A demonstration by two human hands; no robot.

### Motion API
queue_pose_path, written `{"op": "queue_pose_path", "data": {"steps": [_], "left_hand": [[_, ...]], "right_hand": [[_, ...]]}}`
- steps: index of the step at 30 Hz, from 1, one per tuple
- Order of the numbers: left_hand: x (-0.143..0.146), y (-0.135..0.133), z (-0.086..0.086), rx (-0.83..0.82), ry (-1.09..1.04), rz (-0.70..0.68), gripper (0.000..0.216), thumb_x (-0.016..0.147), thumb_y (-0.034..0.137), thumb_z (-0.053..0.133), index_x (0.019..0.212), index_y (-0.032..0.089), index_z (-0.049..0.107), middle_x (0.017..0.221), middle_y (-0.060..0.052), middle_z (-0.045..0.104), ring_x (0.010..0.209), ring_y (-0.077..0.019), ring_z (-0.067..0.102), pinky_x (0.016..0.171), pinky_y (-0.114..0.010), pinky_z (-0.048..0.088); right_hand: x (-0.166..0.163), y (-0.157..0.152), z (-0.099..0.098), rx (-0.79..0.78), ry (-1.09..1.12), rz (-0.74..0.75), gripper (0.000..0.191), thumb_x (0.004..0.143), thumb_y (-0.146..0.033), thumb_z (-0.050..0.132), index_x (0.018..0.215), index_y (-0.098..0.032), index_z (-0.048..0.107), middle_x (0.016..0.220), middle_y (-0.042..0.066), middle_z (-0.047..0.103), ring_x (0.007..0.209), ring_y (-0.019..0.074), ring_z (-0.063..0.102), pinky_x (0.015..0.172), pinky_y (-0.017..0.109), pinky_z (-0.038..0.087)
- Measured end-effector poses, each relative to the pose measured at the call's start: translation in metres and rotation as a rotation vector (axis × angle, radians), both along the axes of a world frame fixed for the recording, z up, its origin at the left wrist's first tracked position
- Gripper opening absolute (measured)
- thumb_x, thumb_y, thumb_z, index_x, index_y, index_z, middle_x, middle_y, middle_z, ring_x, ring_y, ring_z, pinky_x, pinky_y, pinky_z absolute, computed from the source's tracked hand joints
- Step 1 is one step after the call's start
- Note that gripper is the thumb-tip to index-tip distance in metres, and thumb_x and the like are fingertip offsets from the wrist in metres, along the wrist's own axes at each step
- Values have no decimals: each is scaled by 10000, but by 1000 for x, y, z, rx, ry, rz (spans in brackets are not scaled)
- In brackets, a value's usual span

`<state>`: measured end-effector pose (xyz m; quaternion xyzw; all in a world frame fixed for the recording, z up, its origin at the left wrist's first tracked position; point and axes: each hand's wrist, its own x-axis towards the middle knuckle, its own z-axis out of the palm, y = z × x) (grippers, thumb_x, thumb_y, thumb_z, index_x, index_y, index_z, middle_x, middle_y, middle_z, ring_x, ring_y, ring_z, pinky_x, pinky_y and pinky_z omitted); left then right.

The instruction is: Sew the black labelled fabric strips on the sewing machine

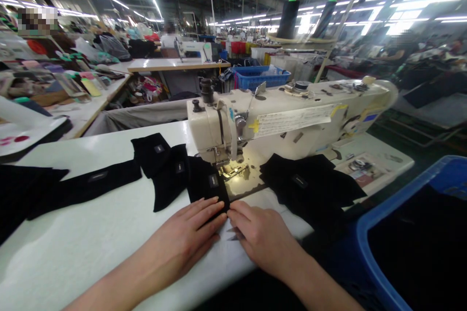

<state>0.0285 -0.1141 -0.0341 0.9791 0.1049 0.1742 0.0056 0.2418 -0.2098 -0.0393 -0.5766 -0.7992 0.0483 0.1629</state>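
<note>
Hands lie flat and open, gripping nothing: left hand (184, 238) and right hand (260, 235) press the near edge of a black cloth (207, 184) just before the needle (233, 167). Lining up, I think; next comes a gentle, straight push.

Blue basket (260, 77) upper centre; two dark thread cones (287, 18) above it; blue bin (412, 233) lower right; cluttered bench (54, 87) upper left.

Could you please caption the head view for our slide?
Both hands press a black fabric piece beside the sewing machine.
</note>
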Motion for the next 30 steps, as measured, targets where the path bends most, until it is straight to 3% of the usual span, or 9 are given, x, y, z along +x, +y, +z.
{"op": "queue_pose_path", "data": {"steps": [9,20,30], "left_hand": [[3,21,4,22,45,5,340,1036,263,466,1313,185,647,1360,-126,656,1246,-282,633,1034,-469,558],[5,43,4,-10,82,40,365,1039,297,444,1315,181,653,1381,-141,640,1264,-303,616,1035,-503,548],[7,62,2,-88,80,72,356,1025,285,455,1295,192,668,1401,-144,618,1285,-307,594,1059,-499,531]], "right_hand": [[-1,18,1,-4,-82,-73,142,967,-177,563,1089,-205,631,1099,30,655,716,176,667,563,298,436],[0,38,9,9,-97,-115,151,992,-198,546,1104,-209,647,1068,16,648,726,166,655,527,291,396],[1,38,10,42,-95,-145,183,996,-197,537,1152,-214,632,1132,28,659,729,176,683,523,289,441]]}}
